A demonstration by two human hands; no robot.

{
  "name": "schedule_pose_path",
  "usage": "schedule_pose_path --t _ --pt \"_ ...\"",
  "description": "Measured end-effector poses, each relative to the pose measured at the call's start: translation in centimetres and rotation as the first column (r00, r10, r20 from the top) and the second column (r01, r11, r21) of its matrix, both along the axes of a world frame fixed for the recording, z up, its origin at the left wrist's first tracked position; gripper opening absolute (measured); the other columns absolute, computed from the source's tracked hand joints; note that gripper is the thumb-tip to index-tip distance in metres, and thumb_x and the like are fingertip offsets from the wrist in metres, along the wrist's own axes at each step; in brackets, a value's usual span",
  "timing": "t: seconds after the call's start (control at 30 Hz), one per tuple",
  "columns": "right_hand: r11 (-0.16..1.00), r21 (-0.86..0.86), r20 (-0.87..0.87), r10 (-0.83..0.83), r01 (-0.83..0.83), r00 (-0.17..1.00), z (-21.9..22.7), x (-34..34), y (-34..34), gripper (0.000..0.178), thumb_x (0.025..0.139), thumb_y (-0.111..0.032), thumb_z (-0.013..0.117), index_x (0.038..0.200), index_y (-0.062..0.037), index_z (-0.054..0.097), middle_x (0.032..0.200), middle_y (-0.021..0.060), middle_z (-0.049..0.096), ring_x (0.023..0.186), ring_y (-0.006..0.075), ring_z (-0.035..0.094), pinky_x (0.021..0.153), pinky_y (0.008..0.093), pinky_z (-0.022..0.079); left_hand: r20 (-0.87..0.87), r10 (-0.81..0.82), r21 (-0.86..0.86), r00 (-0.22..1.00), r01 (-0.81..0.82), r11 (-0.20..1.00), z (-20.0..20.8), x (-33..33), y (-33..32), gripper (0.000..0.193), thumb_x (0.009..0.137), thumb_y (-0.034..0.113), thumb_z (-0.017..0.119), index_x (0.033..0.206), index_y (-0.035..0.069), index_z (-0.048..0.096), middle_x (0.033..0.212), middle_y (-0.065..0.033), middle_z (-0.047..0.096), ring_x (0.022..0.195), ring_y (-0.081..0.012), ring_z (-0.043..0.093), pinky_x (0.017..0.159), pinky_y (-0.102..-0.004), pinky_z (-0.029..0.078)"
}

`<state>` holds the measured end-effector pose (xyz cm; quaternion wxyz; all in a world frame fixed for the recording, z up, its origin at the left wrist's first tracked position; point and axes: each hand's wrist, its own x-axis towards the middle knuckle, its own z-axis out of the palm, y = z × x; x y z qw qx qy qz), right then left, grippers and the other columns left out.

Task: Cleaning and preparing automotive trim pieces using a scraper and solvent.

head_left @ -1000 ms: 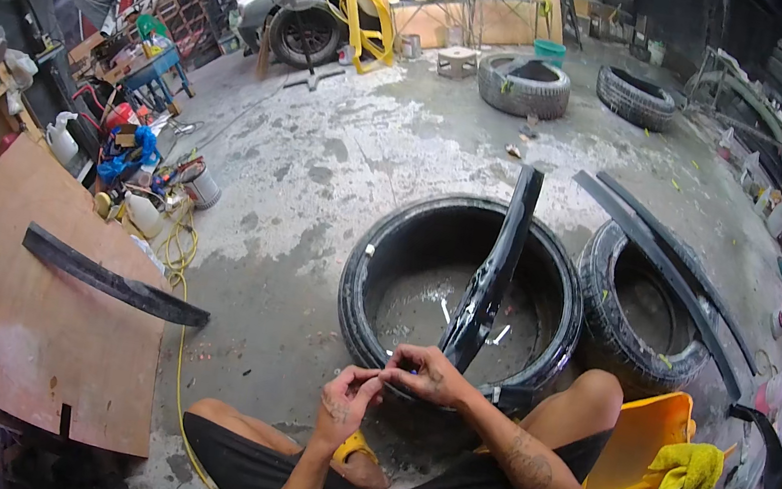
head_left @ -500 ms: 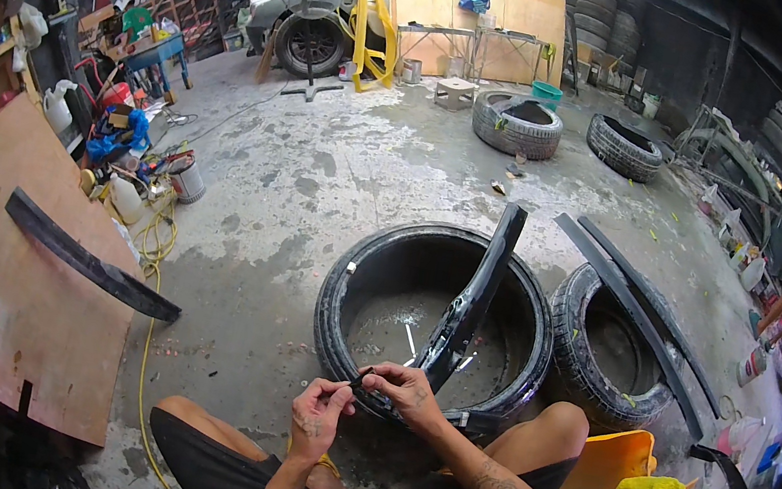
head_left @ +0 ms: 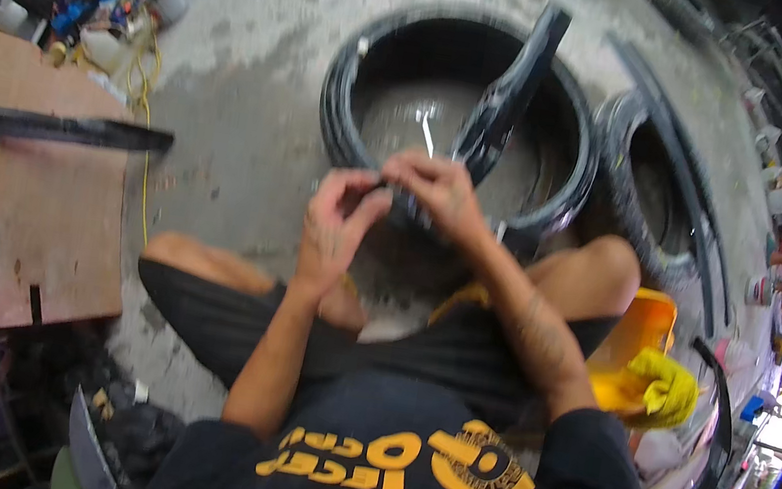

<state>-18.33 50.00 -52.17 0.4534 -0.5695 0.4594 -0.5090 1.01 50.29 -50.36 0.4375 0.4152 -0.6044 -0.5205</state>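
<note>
My left hand (head_left: 335, 226) and my right hand (head_left: 437, 191) meet in front of my crossed legs, the fingers of each pinched together. Between their fingertips is a small black piece (head_left: 383, 184), blurred and too small to name. Just beyond lies a large black tire (head_left: 336, 105) on its side. A long glossy black trim piece (head_left: 509, 100) leans across it, one end inside the ring near my right hand and the other jutting over the far rim. Inside the tire, a thin white strip (head_left: 428, 135) shows on the floor.
A second tire (head_left: 615, 167) lies to the right, with long dark strips (head_left: 690, 173) across it. Beside my right knee stands a yellow plastic seat (head_left: 637, 322) with a yellow cloth (head_left: 668, 387). At left, another black trim piece (head_left: 69, 131) rests on a plywood sheet (head_left: 11, 218), near a yellow cord (head_left: 146, 178).
The view has tipped downward, so my shirt shows and the car and far tires have left the picture. My hands stay together at the small black piece.
</note>
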Motion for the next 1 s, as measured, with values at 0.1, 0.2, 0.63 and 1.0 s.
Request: schedule_pose_path --t 0.1,0.2,0.63,1.0 --pt "0.999 -0.045 -0.017 0.006 -0.007 1.000 -0.4 -0.5 -1.1 0.023 0.096 -0.017 0.072 0.104 0.0049 0.075 0.098 0.0092 0.073 0.094 0.0141 0.067 0.084 0.0269 0.052 0.076 0.031 0.019 0.997 -0.033 0.999 -0.6 -0.6 -0.9 0.022 0.093 0.013 0.077 0.108 -0.001 0.070 0.099 -0.0047 0.068 0.090 -0.0112 0.065 0.082 -0.0266 0.054" --pt "1.000 -0.022 0.017 0.003 -0.002 1.000 -0.1 -0.4 -1.4 0.026 0.096 -0.020 0.073 0.106 0.0031 0.076 0.097 0.0075 0.073 0.091 0.0120 0.066 0.080 0.0254 0.052 -0.008 0.082 -0.054 0.997 -0.083 0.995 -1.3 -1.3 -1.4 0.019 0.092 0.013 0.078 0.103 -0.002 0.072 0.093 -0.0052 0.068 0.087 -0.0130 0.065 0.078 -0.0276 0.053" --pt "0.818 0.020 -0.640 -0.432 0.576 0.636 -4.8 -11.4 -3.5 0.107 0.069 -0.070 0.084 0.134 0.0113 0.058 0.134 0.0292 0.061 0.125 0.0383 0.061 0.106 0.0440 0.048 0.268 0.168 -0.249 0.949 -0.100 0.963 -5.2 0.5 -0.4 0.013 0.093 0.010 0.076 0.096 -0.001 0.070 0.086 -0.0001 0.063 0.079 -0.0076 0.056 0.074 -0.0235 0.047" --pt "0.627 0.595 0.116 -0.686 0.503 0.718 -10.9 -11.1 -5.7 0.043 0.077 -0.016 0.091 0.109 0.0004 0.066 0.095 0.0084 0.075 0.078 0.0176 0.072 0.072 0.0352 0.060 0.200 0.099 -0.141 0.975 -0.071 0.987 -7.5 0.1 0.2 0.016 0.093 0.009 0.075 0.107 0.000 0.073 0.089 -0.0026 0.064 0.078 -0.0091 0.059 0.071 -0.0234 0.048"
